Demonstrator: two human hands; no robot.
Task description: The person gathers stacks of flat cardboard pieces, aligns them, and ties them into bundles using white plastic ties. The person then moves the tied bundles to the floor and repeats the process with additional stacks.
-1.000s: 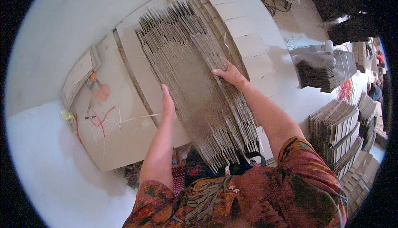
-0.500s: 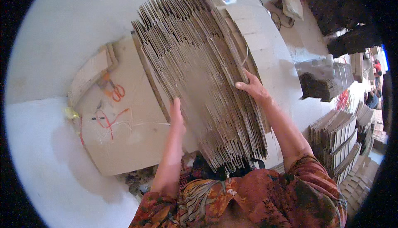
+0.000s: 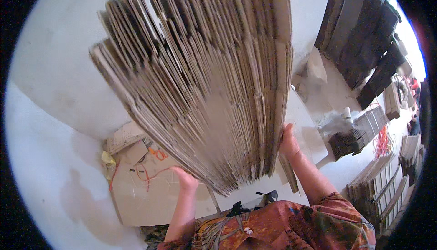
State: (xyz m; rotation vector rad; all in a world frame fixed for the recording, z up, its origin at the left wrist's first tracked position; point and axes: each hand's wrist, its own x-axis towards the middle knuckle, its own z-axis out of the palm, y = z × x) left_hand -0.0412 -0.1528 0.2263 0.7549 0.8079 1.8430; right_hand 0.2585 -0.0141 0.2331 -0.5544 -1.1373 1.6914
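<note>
A thick bundle of flattened cardboard sheets (image 3: 218, 90) is clasped between my two hands, its far end raised and fanned apart toward the top of the view. My left hand (image 3: 185, 179) presses on the bundle's left side near its lower end; its fingertips are partly hidden. On the right side, my right hand (image 3: 289, 143) grips the outer sheet, with its fingers going out of sight behind the cardboard. Beneath is a tabletop covered with cardboard (image 3: 168, 204).
Orange-handled scissors (image 3: 158, 153) and red string (image 3: 144, 173) lie left on the table, beside cardboard pieces (image 3: 125, 138). To the right stand cardboard stacks (image 3: 373, 186), a dark bundle (image 3: 348, 143) and bright strapping (image 3: 383, 141). White wall (image 3: 50, 77) rises at left.
The bundle has been lifted toward me and tilted up, and its far end has spread wider. Both hands have moved lower in the view, still against its sides.
</note>
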